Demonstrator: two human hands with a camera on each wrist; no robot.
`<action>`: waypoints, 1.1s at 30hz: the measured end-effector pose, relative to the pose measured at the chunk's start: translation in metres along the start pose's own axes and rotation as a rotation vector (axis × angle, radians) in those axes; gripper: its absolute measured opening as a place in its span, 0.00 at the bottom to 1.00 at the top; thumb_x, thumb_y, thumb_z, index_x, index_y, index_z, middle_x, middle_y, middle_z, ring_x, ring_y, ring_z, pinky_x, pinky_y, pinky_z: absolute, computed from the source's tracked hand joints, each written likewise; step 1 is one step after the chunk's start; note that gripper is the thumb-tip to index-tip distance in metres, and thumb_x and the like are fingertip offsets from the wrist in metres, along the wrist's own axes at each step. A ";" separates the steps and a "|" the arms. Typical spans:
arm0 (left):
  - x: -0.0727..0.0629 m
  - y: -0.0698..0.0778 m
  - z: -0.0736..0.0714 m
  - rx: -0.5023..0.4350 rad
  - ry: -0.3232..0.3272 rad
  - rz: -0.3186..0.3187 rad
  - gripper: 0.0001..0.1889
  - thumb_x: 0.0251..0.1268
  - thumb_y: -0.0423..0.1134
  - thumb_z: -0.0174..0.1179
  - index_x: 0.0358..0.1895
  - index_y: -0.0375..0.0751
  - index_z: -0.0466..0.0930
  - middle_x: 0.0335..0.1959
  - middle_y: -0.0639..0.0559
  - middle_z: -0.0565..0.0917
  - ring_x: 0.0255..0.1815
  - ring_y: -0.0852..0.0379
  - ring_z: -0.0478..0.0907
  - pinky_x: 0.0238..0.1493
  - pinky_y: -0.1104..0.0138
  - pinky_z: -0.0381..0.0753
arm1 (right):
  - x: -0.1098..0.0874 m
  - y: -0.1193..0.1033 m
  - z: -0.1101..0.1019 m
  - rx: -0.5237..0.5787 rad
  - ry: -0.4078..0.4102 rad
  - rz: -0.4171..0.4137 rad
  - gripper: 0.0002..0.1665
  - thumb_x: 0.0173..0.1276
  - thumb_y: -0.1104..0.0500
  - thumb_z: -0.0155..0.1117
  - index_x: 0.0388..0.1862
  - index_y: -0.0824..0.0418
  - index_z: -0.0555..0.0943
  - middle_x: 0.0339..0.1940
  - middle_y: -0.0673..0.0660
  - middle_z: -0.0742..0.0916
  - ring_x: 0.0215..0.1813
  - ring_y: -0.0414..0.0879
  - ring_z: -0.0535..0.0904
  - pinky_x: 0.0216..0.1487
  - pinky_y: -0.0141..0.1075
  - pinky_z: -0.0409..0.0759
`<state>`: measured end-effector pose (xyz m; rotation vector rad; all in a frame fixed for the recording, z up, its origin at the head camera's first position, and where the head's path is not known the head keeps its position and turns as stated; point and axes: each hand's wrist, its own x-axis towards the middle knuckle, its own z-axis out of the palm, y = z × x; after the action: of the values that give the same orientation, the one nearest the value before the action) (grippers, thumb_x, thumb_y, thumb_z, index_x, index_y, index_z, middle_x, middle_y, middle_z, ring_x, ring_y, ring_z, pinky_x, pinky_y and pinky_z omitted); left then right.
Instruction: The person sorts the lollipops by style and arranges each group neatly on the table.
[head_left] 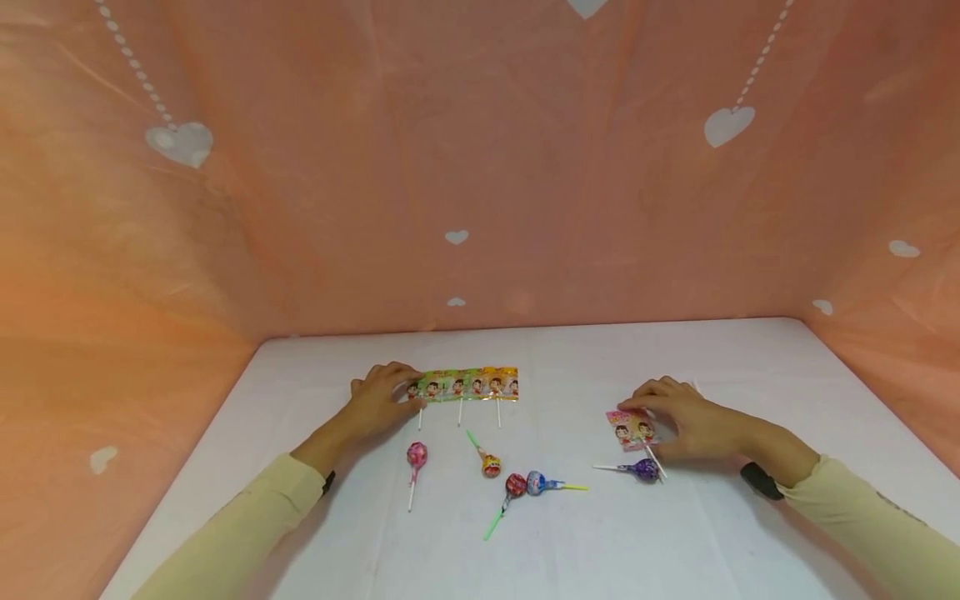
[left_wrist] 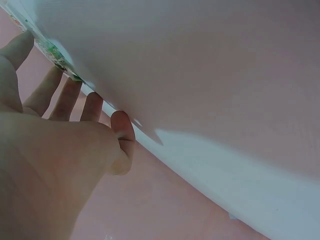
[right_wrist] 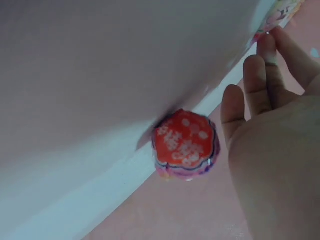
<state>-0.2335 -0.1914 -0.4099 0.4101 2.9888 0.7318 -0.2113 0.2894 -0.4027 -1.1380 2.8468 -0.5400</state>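
Note:
In the head view, flat lollipops in green and orange wrappers (head_left: 459,386) lie side by side, white sticks toward me. My left hand (head_left: 378,400) pinches the green-wrapped lollipop (head_left: 432,388) at the row's left end, fingers along its top edge and thumb at the bottom. At the right, my right hand (head_left: 686,421) pinches a pink-wrapped flat lollipop (head_left: 630,431) between fingertips and thumb. Its white stick slants over a round purple lollipop (head_left: 647,470). In the right wrist view, a round lollipop with a red patch (right_wrist: 185,142) sits beside the hand's fingers.
Nearer me on the white table (head_left: 622,550) lie round lollipops: pink (head_left: 417,454), orange (head_left: 491,465), red (head_left: 515,485) and blue (head_left: 536,482). The red and blue heads sit side by side. An orange-pink curtain (head_left: 480,167) with white hearts surrounds the table's back and sides.

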 end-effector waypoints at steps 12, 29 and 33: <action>-0.001 0.001 -0.001 -0.009 0.001 0.005 0.26 0.67 0.49 0.63 0.65 0.43 0.76 0.67 0.44 0.74 0.69 0.40 0.65 0.52 0.46 0.60 | 0.001 0.001 -0.002 0.049 -0.020 0.042 0.37 0.49 0.51 0.76 0.62 0.47 0.78 0.57 0.43 0.79 0.58 0.42 0.70 0.55 0.47 0.65; 0.000 0.002 -0.003 0.000 -0.006 -0.004 0.26 0.67 0.49 0.63 0.66 0.43 0.76 0.68 0.43 0.74 0.70 0.39 0.64 0.54 0.45 0.59 | 0.004 0.003 0.004 -0.065 0.084 -0.026 0.31 0.46 0.53 0.77 0.53 0.46 0.82 0.51 0.40 0.81 0.55 0.40 0.72 0.51 0.39 0.63; -0.001 0.002 -0.002 -0.006 -0.010 -0.005 0.27 0.67 0.49 0.63 0.66 0.43 0.76 0.67 0.43 0.74 0.70 0.39 0.64 0.54 0.46 0.59 | 0.005 0.002 0.006 -0.129 0.102 -0.011 0.29 0.46 0.52 0.78 0.51 0.46 0.83 0.48 0.39 0.82 0.54 0.40 0.74 0.53 0.41 0.67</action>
<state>-0.2328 -0.1913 -0.4070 0.4044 2.9764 0.7364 -0.2156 0.2855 -0.4089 -1.1778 3.0042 -0.4323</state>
